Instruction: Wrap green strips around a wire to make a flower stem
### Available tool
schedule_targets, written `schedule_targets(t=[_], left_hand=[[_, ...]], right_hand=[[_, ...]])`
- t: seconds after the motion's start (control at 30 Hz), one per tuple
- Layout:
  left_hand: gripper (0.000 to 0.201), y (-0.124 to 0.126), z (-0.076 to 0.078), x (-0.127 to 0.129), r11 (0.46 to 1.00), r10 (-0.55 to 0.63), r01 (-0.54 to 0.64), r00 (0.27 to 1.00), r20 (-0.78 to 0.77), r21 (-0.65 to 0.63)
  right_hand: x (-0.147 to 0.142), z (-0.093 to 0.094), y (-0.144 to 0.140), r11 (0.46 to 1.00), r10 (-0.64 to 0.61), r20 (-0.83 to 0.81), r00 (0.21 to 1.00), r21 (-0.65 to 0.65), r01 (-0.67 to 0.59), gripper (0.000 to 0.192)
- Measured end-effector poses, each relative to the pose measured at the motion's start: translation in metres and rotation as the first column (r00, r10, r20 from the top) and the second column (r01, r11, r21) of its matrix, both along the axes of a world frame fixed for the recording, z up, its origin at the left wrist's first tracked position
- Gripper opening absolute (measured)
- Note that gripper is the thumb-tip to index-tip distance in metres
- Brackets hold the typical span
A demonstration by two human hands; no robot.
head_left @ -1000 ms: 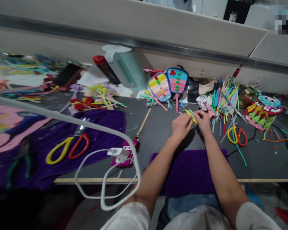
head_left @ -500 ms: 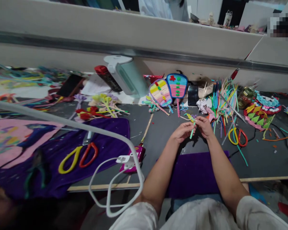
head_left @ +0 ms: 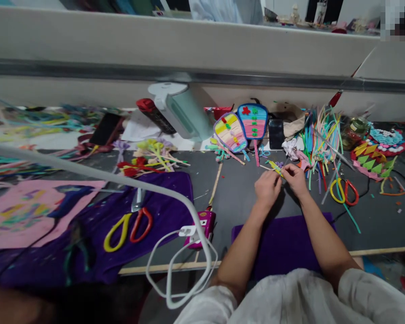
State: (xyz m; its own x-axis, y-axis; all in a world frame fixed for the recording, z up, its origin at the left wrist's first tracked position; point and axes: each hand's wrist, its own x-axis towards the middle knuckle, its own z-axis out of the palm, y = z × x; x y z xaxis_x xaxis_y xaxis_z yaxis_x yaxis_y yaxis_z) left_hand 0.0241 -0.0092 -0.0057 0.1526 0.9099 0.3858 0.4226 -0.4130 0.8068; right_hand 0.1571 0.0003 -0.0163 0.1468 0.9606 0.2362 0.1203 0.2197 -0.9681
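My left hand (head_left: 268,186) and my right hand (head_left: 294,180) meet above the grey table, fingers pinched close together. Between their fingertips is a small piece of yellow pipe cleaner (head_left: 275,168), partly hidden by the fingers. A thin pale stem (head_left: 265,168) sticks out to its left; I cannot tell whether it belongs to the same piece. Just beyond the hands lie small purple loops (head_left: 279,164). Two fan-shaped pipe-cleaner pieces, one yellow and pink (head_left: 231,132) and one blue and pink (head_left: 253,122), lean at the back. A purple cloth (head_left: 283,245) lies under my forearms.
Right of my hands is a bundle of coloured pipe cleaners (head_left: 324,139), with red-and-yellow-handled scissors (head_left: 351,192) in front. Leftward are a pale green kettle (head_left: 185,112), a magenta power socket (head_left: 207,222) with a looped white cable (head_left: 168,288), larger scissors (head_left: 141,225) and pliers (head_left: 77,247).
My left hand has turned so its back faces up, over the held piece. The light green end that hung below the fingers is out of sight. The whole view has shifted slightly.
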Motion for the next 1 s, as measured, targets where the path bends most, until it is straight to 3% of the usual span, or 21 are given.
schedule_targets(t=[0.07, 0.13, 0.23, 0.3, 0.37, 0.53, 0.63, 0.73, 0.9, 1.0], left_hand=[[0.014, 0.001, 0.0, -0.003, 0.996, -0.022, 0.026, 0.998, 0.054, -0.09], [0.019, 0.006, 0.0, -0.008, 0.934, -0.117, 0.191, 0.962, 0.248, -0.302], [0.03, 0.013, -0.001, -0.018, 0.678, -0.168, 0.532, 0.784, 0.597, -0.508], [0.033, 0.014, -0.003, -0.022, 0.538, -0.108, 0.649, 0.686, 0.719, -0.538], [0.036, 0.014, -0.006, -0.022, 0.456, -0.041, 0.704, 0.627, 0.778, -0.544], [0.038, 0.012, -0.013, -0.018, 0.369, 0.013, 0.765, 0.564, 0.825, -0.529], [0.036, 0.013, -0.013, -0.016, 0.387, 0.03, 0.752, 0.568, 0.822, -0.534], [0.033, 0.014, -0.012, -0.013, 0.465, 0.053, 0.694, 0.598, 0.8, -0.549], [0.024, 0.012, -0.009, -0.01, 0.705, -0.025, 0.484, 0.748, 0.663, -0.519], [0.017, 0.009, -0.006, -0.008, 0.856, -0.067, 0.287, 0.887, 0.458, -0.431]], right_hand=[[0.0, -0.001, -0.001, 1.0, 0.002, -0.023, 1.0, -0.004, -0.002, 0.018], [0.0, -0.001, -0.001, 0.998, 0.053, -0.113, 0.992, -0.035, -0.058, 0.019], [0.001, 0.001, -0.004, 0.981, 0.141, -0.284, 0.948, -0.091, -0.173, 0.02], [0.0, 0.003, -0.006, 0.966, 0.169, -0.37, 0.914, -0.121, -0.228, 0.022], [-0.001, 0.006, -0.008, 0.955, 0.177, -0.429, 0.886, -0.142, -0.26, 0.023], [-0.002, 0.007, -0.01, 0.938, 0.206, -0.473, 0.857, -0.156, -0.311, 0.023], [-0.001, 0.005, -0.009, 0.938, 0.202, -0.44, 0.875, -0.171, -0.303, 0.024], [0.0, 0.002, -0.007, 0.951, 0.189, -0.38, 0.906, -0.161, -0.266, 0.024], [0.001, 0.003, -0.005, 0.974, 0.165, -0.261, 0.951, -0.106, -0.198, 0.021], [0.0, 0.003, -0.004, 0.985, 0.133, -0.165, 0.977, -0.083, -0.148, 0.019]])
